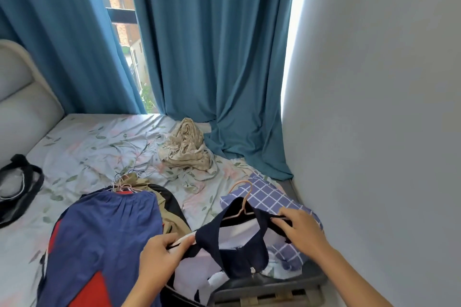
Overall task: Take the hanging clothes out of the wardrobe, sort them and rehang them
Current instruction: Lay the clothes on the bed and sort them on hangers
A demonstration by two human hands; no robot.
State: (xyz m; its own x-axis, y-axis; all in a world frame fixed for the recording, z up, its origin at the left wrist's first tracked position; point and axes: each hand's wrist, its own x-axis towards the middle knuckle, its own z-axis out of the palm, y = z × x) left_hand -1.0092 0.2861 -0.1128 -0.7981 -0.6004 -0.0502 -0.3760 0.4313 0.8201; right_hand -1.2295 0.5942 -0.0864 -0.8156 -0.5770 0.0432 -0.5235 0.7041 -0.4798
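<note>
Left hand (163,253): grip pinched on the pale left end of a hanger, thumb on top, with the edge of the dark navy garment (234,249) bunched under the fingers. Right hand (303,228): fingers curled down over the garment's right shoulder and the hanger arm beneath it; whether the thumb presses from below cannot be told.

The navy garment hangs spread between the two hands, neckline open, a small pale tag near its lower edge. The pink hanger (243,198) sits inside the neckline, its hook pointing up and away from the person.

Under the garment lies pale lilac and white fabric, and beside it to the right a blue grid-patterned cloth (272,194), both near the right edge of the bed (82,147).

To the left, a heap of hung clothes (104,237) lies on the bed: blue on top, red panels at the side, khaki and black beneath, several hanger hooks bundled at its top end. Further back, a crumpled beige garment (185,149) rests on the floral sheet. A black bag (21,182) lies at the left edge. Teal curtains (219,52) hang behind the bed.
</note>
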